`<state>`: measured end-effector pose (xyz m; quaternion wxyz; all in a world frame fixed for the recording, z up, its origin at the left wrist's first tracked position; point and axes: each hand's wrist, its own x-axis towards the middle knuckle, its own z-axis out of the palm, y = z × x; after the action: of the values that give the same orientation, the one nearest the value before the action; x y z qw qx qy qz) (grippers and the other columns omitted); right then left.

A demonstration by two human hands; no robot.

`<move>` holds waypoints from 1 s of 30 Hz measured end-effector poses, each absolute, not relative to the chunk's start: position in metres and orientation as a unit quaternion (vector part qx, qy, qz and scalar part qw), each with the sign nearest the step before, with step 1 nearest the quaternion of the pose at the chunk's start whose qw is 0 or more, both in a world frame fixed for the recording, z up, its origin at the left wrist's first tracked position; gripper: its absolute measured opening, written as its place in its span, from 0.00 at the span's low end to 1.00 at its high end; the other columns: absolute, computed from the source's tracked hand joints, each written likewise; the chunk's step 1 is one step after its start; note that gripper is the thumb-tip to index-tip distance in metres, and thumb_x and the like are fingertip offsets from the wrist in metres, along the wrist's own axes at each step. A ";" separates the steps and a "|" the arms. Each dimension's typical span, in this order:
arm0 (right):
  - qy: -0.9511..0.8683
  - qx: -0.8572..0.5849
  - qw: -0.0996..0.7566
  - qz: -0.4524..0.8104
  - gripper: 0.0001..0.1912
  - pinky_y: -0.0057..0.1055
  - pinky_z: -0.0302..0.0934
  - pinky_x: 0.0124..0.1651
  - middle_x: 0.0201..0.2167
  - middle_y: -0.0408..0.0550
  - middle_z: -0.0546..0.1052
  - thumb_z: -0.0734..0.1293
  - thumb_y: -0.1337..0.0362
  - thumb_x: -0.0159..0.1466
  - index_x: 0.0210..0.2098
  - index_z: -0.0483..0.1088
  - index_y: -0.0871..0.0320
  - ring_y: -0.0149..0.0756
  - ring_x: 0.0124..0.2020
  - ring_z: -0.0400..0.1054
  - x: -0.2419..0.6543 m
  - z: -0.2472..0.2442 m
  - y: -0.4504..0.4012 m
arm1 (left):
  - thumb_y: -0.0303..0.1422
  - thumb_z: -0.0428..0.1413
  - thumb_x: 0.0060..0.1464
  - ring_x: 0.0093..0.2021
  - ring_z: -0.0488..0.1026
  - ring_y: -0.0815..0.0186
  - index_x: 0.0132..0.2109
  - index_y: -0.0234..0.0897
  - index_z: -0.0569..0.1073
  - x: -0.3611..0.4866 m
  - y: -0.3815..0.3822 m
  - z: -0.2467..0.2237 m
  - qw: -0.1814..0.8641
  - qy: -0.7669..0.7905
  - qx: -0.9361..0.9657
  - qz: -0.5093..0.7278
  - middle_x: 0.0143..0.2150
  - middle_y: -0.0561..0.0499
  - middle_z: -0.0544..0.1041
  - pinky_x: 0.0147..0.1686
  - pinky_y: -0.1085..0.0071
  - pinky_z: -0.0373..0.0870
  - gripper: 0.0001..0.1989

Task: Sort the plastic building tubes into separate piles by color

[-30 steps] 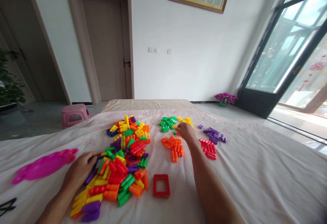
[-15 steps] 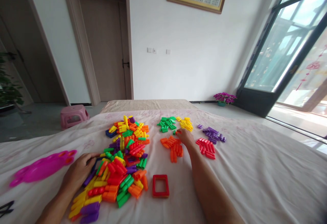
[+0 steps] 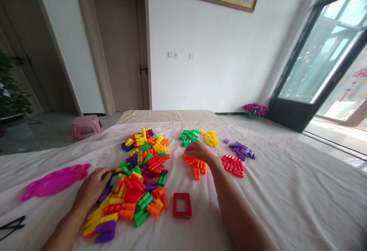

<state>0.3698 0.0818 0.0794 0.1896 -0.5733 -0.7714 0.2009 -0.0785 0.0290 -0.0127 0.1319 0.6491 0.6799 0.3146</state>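
Note:
My right hand point(image 3: 197, 151) is over the far-left edge of a group of orange plastic building blocks point(image 3: 200, 167). Its fingers are pinched on an orange block, mostly hidden beneath them. My left hand point(image 3: 96, 184) rests at the left side of a mixed pile of coloured blocks point(image 3: 134, 190), fingers loosely apart beside a dark blue square frame point(image 3: 112, 179). Sorted groups of green blocks point(image 3: 189, 137), yellow blocks point(image 3: 211, 139), purple blocks point(image 3: 241, 149) and red blocks point(image 3: 233, 164) lie around my right hand.
A red rectangular frame point(image 3: 182, 205) lies near the front middle of the cloth. To the left are a magenta plastic tray point(image 3: 54, 182) and a thin black object point(image 3: 13, 226). A pink stool point(image 3: 87, 128) stands on the floor beyond.
My right hand has moved left, from beside the green and yellow groups to the orange group. My left hand stays by the mixed pile. The view has shifted slightly.

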 end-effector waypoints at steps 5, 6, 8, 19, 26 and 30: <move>-0.844 -0.463 0.118 0.245 0.11 0.24 0.59 0.34 0.35 0.43 0.82 0.72 0.61 0.57 0.39 0.80 0.55 0.33 0.35 0.73 0.314 0.077 0.061 | 0.41 0.49 0.56 0.51 0.77 0.59 0.44 0.41 0.80 -0.078 0.028 -0.012 0.124 0.681 0.648 0.317 0.49 0.48 0.82 0.51 0.69 0.70 0.18; -0.852 -0.460 0.107 0.226 0.14 0.24 0.59 0.34 0.38 0.43 0.82 0.73 0.58 0.56 0.41 0.79 0.54 0.34 0.36 0.73 0.304 0.075 0.057 | 0.41 0.49 0.56 0.51 0.77 0.59 0.45 0.41 0.80 -0.078 0.028 -0.012 0.122 0.682 0.648 0.317 0.49 0.48 0.82 0.51 0.69 0.70 0.18; -0.866 -0.461 0.088 0.173 0.19 0.25 0.58 0.34 0.40 0.45 0.81 0.75 0.53 0.55 0.43 0.78 0.53 0.37 0.38 0.74 0.290 0.070 0.051 | 0.41 0.49 0.56 0.51 0.77 0.60 0.45 0.41 0.80 -0.079 0.028 -0.013 0.119 0.683 0.648 0.315 0.49 0.48 0.82 0.51 0.69 0.70 0.18; -0.848 -0.496 0.122 0.140 0.11 0.25 0.53 0.32 0.35 0.45 0.81 0.67 0.58 0.65 0.40 0.79 0.55 0.33 0.34 0.71 0.312 0.082 0.059 | 0.43 0.50 0.57 0.52 0.76 0.57 0.45 0.42 0.80 -0.093 0.038 -0.028 0.126 0.670 0.664 0.309 0.50 0.48 0.81 0.51 0.67 0.70 0.19; -0.668 -0.693 0.256 0.086 0.17 0.26 0.51 0.30 0.30 0.46 0.79 0.63 0.53 0.66 0.37 0.79 0.56 0.33 0.31 0.70 0.399 0.084 0.085 | 0.44 0.51 0.57 0.51 0.77 0.55 0.45 0.43 0.81 -0.098 0.044 -0.034 0.147 0.672 0.655 0.312 0.49 0.49 0.82 0.51 0.64 0.71 0.18; -0.519 -0.802 0.290 0.053 0.18 0.29 0.57 0.36 0.37 0.52 0.80 0.63 0.50 0.65 0.44 0.78 0.54 0.40 0.39 0.73 0.449 0.082 0.082 | 0.43 0.53 0.54 0.50 0.77 0.53 0.42 0.47 0.81 -0.099 0.044 -0.037 0.150 0.673 0.646 0.328 0.46 0.54 0.83 0.50 0.59 0.73 0.15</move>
<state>0.4495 0.0818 0.0824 0.2897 -0.8025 -0.5190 0.0525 -0.0986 0.0444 -0.0367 0.1498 0.6458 0.6728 0.3284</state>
